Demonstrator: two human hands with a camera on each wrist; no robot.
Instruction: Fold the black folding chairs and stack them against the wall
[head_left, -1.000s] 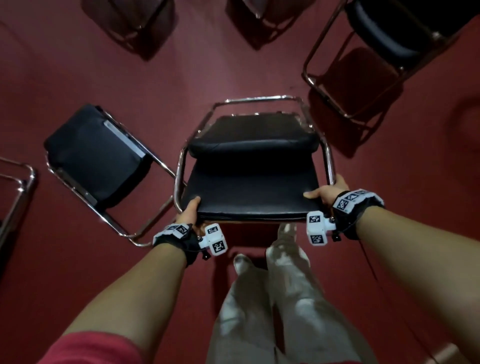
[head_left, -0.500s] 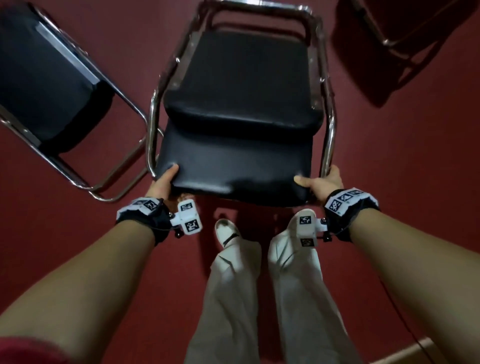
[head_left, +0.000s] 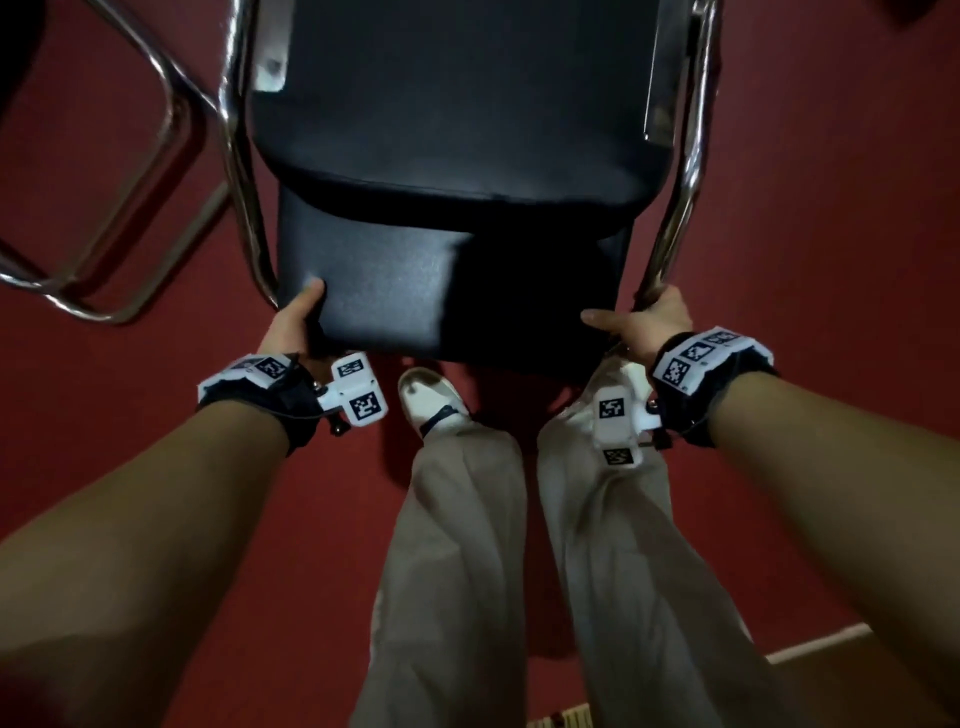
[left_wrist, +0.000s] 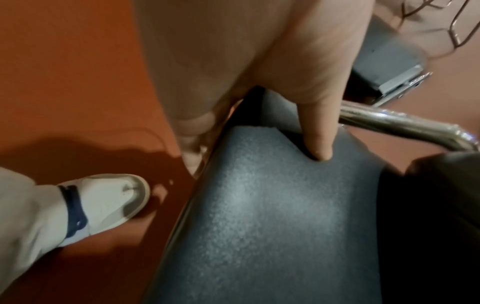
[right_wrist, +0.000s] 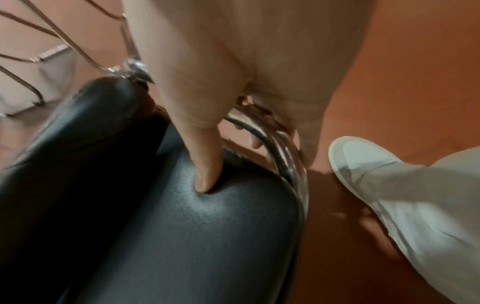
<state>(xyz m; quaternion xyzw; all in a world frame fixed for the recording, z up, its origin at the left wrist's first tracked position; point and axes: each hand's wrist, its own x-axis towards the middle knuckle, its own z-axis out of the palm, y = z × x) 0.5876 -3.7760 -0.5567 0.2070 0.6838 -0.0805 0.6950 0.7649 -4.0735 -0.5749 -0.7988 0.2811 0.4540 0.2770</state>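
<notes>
Folded chair (head_left: 452, 171) is held up off the red floor (head_left: 831, 208), carry step. Left hand (head_left: 293, 325) & right hand (head_left: 644, 325) grip its backrest corners, thumbs on the pad. Next: carry to wall w/o clipping the nearby chair frame (head_left: 130, 218).

Red floor (head_left: 831, 260) (white shoes (head_left: 431, 397) on it)

folded chair (head_left: 447, 156) ahead of feet | second chair (head_left: 104, 208) to its left | floor (head_left: 831, 260) beneath

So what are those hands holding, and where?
A black folding chair: left hand and right hand grip its backrest's two top corners, thumbs pressing the padding.
</notes>
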